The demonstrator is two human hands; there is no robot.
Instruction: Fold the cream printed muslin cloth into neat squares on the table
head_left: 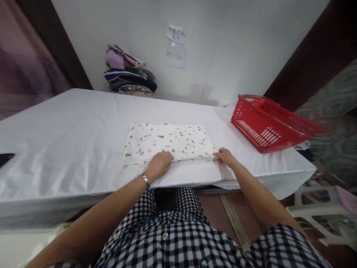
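A white fabric piece (pixel 170 139), printed with small scattered motifs, lies folded into a flat rectangle in front of me. Its layers show along the near edge. My left hand (pixel 160 163) is on that edge, left of its middle, with the fingers together and curled on the fabric; its thumb is hidden. At the near right corner, my right hand (pixel 225 156) pinches the layers between thumb and fingers. A bracelet circles my left wrist.
The table has a white cloth (pixel 83 137). A red plastic basket (pixel 267 126) stands at the right, its metal handles folded down. A stack of folded fabrics (pixel 131 74) sits against the back wall, where paper notes (pixel 175 57) hang. A dark flat object (pixel 5 159) lies far left.
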